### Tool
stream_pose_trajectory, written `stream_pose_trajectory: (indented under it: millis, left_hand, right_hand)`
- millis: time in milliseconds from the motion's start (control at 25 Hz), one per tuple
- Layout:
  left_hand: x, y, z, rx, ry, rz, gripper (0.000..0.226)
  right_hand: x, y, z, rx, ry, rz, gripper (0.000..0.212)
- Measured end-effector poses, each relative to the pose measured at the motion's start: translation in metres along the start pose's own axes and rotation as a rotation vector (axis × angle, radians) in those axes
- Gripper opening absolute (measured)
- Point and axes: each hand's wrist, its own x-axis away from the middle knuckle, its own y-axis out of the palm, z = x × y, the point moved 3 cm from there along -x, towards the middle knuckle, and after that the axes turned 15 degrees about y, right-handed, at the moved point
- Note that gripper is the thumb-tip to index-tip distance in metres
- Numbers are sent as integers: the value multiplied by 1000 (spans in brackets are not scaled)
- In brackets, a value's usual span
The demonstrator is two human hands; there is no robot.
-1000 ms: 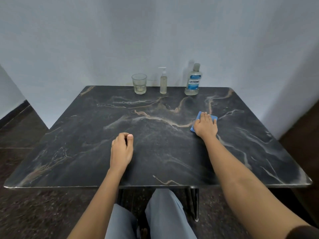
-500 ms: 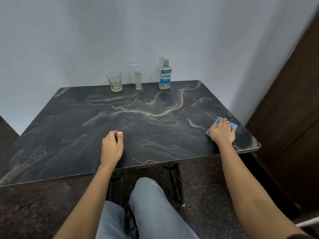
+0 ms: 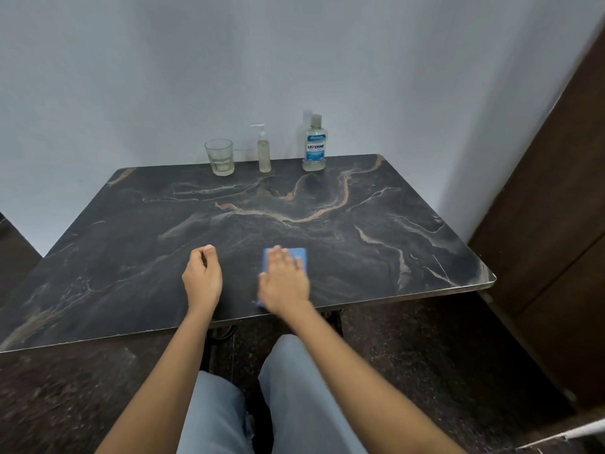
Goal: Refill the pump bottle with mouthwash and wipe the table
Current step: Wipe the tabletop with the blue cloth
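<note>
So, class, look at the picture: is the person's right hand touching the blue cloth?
Touching. The head view shows the right hand lying flat on the blue cloth, fingers straight, pressing it onto the table. The cloth shows past the fingertips.

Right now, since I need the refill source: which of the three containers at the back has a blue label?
The mouthwash bottle, rightmost; the pump bottle and glass bear no label.

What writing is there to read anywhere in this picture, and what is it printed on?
"LISTERINE": on the blue label of the mouthwash bottle.
Smaller lines above and below it on that label: too blurred to read.
No text shows on the pump bottle or the glass.
</note>
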Motion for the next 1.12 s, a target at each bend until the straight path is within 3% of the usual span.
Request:
stream_pose_trajectory:
  millis: [120,200,520,640,760,920,1120]
  left_hand:
    - [-8,-4,-2,11,-20,53,40]
    - [-10,-4,-4,-4,-6,48,41]
    - [-13,6,-3,-67,54,-34,39]
    - [-19,4,-3,-79,56,-30,38]
    - [-28,0,-4,-99,67,-20,37]
    - [-48,-21,-14,-127,50,42,35]
    - [-70,-55,-33,-151,35,124,35]
  right_hand:
    - [41,19,-60,-12,-387,-133,57]
    - [33,16,-47,-36,-427,-147,55]
    - [-59,-52,193,-14,297,157,57]
    - [-70,-77,262,26,536,177,58]
    - [-89,-95,299,10,631,156,58]
    - [-133,-93,273,17,596,117,58]
    - [-183,-57,141,48,321,48,58]
